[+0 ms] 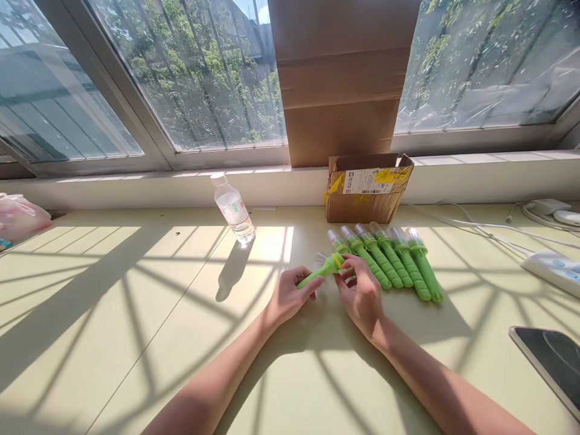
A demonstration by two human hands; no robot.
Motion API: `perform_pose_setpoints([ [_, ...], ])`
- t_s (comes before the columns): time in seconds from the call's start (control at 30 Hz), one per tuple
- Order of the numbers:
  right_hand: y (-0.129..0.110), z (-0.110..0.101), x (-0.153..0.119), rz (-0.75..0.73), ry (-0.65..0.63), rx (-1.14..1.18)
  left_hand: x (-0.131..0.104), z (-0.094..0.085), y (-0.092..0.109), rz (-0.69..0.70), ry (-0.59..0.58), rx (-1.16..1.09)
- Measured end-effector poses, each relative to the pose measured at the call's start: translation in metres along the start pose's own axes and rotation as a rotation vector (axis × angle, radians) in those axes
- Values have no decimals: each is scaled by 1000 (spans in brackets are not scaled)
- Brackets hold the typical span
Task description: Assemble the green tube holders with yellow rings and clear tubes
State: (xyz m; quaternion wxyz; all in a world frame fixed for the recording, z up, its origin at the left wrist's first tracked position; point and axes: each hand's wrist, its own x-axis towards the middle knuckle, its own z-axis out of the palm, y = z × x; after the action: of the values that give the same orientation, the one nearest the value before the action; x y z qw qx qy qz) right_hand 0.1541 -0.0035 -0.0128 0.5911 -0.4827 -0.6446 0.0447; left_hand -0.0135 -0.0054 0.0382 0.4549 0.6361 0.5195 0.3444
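Note:
Held at a slant above the table is a green plastic handle (321,275) with a flared head and yellow around its end. My left hand (290,294) is closed around the narrow lower part. At the flared end, my right hand (362,290) is closed, thumb and fingertips against the yellow part; its fingers partly hide that end. Just behind the handle shows a small clear cap (319,258), and I cannot tell whether it is attached. To the right, several similar green sticks with clear caps (392,260) lie side by side, caps pointing to the window.
A small open cardboard box (365,202) stands behind the sticks. A water bottle (234,211) stands back left. On the right are a power strip (553,270), white cables (483,226) and a phone (550,365). A pink plastic bag (22,217) sits far left.

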Motion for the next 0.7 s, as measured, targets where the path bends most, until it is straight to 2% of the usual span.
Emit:
perform_pose_setpoints([
  [0.23,0,-1,-1,-29,18,24,4,1,-1,-4,45,-111],
  [0.47,-3,-1,-1,21,-48,17,1,5,-3,-6,79,-44],
  [0.7,-4,-1,0,69,-33,14,0,8,-7,98,161,119],
])
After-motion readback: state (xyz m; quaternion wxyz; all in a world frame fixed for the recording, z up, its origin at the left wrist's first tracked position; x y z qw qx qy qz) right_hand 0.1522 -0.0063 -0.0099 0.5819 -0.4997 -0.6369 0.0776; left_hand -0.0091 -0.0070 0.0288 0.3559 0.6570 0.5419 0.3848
